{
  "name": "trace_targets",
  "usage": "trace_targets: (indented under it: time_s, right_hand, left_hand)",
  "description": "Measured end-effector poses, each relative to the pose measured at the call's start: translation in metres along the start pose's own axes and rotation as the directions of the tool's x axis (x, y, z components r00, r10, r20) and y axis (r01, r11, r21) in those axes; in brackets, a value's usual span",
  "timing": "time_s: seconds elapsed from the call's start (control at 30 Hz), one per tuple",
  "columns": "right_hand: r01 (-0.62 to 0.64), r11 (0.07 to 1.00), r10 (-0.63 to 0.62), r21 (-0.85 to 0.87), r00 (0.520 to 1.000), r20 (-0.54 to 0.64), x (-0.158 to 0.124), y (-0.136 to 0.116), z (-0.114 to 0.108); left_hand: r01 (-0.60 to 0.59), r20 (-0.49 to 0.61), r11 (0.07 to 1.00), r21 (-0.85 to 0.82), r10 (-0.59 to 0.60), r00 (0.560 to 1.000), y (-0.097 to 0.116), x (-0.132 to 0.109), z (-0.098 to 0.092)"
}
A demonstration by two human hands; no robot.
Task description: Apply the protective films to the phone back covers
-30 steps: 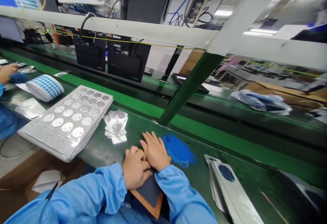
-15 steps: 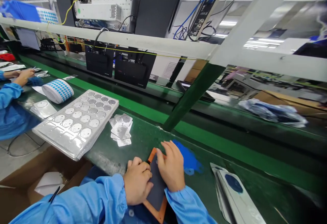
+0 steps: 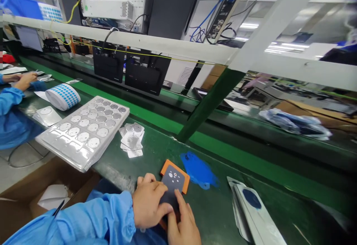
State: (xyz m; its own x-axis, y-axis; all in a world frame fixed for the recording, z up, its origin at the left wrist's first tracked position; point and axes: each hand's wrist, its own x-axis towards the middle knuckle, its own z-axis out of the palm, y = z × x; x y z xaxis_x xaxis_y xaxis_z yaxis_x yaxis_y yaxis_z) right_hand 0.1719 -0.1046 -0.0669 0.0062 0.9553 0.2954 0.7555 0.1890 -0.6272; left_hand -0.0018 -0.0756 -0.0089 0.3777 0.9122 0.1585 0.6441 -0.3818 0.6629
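Observation:
A dark grey panel (image 3: 173, 180) with a cluster of small light circles and dots lies in an orange frame (image 3: 185, 187) at the front edge of the bench. My left hand (image 3: 149, 202) wraps the left side of the frame, its thumb across the panel. Over the lower part of the panel, my right hand (image 3: 184, 222) has its thumb and index finger on the surface, other fingers curled. Both hands hide the lower frame. Just beyond the frame lies a flat blue piece (image 3: 199, 170), probably film.
A clear tray of round silvery discs (image 3: 93, 129) lies left, beside a pile of small clear-wrapped pieces (image 3: 132, 140). Long pale panels (image 3: 259, 215) are stacked right. A green post (image 3: 212, 105) rises behind. A co-worker's hands (image 3: 23, 81) are far left, near a sticker roll (image 3: 63, 96).
My right hand has moved down from the frame's upper right side to the panel's lower part, uncovering the light marks and the frame's top. My left hand stays nearly in place.

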Motion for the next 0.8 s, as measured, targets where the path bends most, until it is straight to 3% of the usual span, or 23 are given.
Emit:
trace_targets:
  time_s: [0.13,0.2,0.33,0.43,0.5,0.6,0.7,0.8]
  right_hand:
    - [-0.175,0.94,0.199,0.292,0.978,-0.054,-0.005,-0.023,0.001]
    - [-0.197,0.869,0.235,0.454,0.971,-0.029,-0.004,-0.039,0.002]
    - [-0.088,0.75,0.049,0.655,0.996,0.079,0.009,-0.067,0.006]
    - [0.063,0.831,-0.118,0.553,0.991,0.064,0.03,-0.071,0.003]
    - [0.122,0.913,-0.135,0.389,0.991,0.008,0.046,-0.067,0.0]
    - [0.107,0.975,-0.102,0.196,0.994,-0.032,0.063,-0.057,-0.003]
    - [0.075,0.989,-0.076,0.131,0.997,0.003,0.069,-0.049,-0.002]
    - [-0.009,0.994,0.0,0.106,0.996,0.085,0.07,-0.045,0.0]
  left_hand:
    - [0.058,0.02,0.996,-0.073,-0.056,0.998,0.005,-0.001,-0.007]
    - [0.121,0.034,0.976,-0.18,-0.117,0.993,0.003,0.002,-0.01]
    - [0.244,0.083,0.831,-0.499,-0.235,0.969,-0.018,0.017,-0.018]
    - [0.219,-0.056,0.799,-0.56,-0.301,0.952,-0.053,0.037,-0.038]
    - [0.244,-0.175,0.852,-0.463,-0.357,0.917,-0.081,0.052,-0.06]
    - [0.367,-0.276,0.9,-0.235,-0.424,0.862,-0.116,0.073,-0.093]
    - [0.438,-0.351,0.894,-0.093,-0.441,0.826,-0.134,0.083,-0.11]
    - [0.471,-0.421,0.882,0.026,-0.418,0.805,-0.135,0.084,-0.11]
